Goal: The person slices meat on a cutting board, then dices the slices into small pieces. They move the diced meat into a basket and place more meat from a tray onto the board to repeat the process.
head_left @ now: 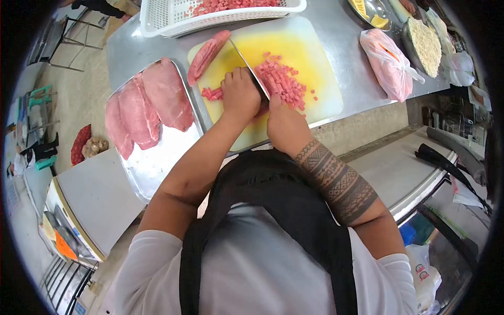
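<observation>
Illegibly, red print (421, 271) marks a bag (426, 287); the right hand (287, 126) grips a knife (256, 80).

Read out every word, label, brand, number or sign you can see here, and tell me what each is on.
No text can be read for certain.
White plastic bag at lower right: small red marks, too small and blurred to read.
Forearm tattoo: banded patterns, no letters I can make out.
Cutting board: no lettering shows.
</observation>
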The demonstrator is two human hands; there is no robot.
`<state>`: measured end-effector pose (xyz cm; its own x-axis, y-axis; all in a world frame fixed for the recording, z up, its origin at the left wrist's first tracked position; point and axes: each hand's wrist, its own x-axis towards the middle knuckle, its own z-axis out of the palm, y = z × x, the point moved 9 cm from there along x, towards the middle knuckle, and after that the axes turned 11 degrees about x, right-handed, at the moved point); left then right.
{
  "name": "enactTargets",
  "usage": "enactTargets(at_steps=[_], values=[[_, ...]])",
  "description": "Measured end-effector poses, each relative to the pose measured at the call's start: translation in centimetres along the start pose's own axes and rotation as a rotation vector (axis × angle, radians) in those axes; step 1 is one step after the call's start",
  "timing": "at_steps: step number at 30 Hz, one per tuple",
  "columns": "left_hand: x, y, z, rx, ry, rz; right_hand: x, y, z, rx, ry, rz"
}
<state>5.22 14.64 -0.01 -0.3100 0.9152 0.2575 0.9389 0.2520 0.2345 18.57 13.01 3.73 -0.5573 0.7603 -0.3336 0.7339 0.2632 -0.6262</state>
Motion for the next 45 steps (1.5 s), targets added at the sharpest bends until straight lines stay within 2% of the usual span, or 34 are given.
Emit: enactTargets(at_steps=[3,6,9,12,16,19,20,23,26,29,33,36,39,40,42,45], values=[[0.0,-0.1,-0.2,-0.01,-0.106,-0.014,-0.1,0.2,-0.4,-0.002,0.051,-0.052],[-1.1,0.0,-1.4,-0.185,-0.28,-0.02,-0.4,2.8,-1.0,0.05,0.05,-0.074],[-4.1,1.2,-3.4,0.12,-0.129,0.151,-4.7,3.6,-1.3,-0.034,-0.005,0.002],[-4.8,0.7,-1.6,0.178,-0.186,0.2,-6.5,5.9,-0.8,-0.068,-0.106,0.049],[-3.9,0.3,-0.8,0.232,-0.176,0.258,-4.0,7.6,-4.4,-0.141,-0.023,-0.017],[-1.3,-0.9,-0.4,0.15,-0.171,0.145,-2.0,8.7,-7.2,-0.167,0.018,-0.04],[0.0,-1.0,-0.4,0.196,-0.098,0.141,-1.4,9.1,-7.9,-0.167,0.034,-0.045],[2.4,0.0,-0.1,0.203,-0.146,0.105,-1.0,9.3,-8.2,-0.138,0.014,-0.026],[1.6,2.9,0.1,0.101,-0.176,0.128,-1.4,8.5,-7.8,-0.084,0.018,-0.025],[0.3,5.7,0.8,0.131,-0.113,0.159,-1.6,7.6,-7.2,-0.074,-0.015,-0.003],[0.2,5.5,-0.3,0.044,0.024,0.178,-1.1,8.2,-6.7,-0.08,-0.046,-0.02],[3.0,2.1,3.0,-0.219,-0.265,-0.016,-0.8,8.6,-7.1,-0.083,-0.019,-0.058],[2.9,3.1,2.3,-0.047,-0.055,-0.102,-1.7,8.2,-8.6,-0.129,-0.024,-0.043],[2.9,3.7,1.7,-0.022,-0.028,-0.079,-2.2,7.8,-9.4,-0.153,-0.037,-0.028],[2.5,4.7,0.7,0.028,0.014,-0.031,-4.2,7.5,-10.1,-0.178,-0.067,-0.032],[2.7,4.7,1.5,0.12,-0.03,-0.033,-6.1,6.2,-10.9,-0.194,-0.147,0.003]])
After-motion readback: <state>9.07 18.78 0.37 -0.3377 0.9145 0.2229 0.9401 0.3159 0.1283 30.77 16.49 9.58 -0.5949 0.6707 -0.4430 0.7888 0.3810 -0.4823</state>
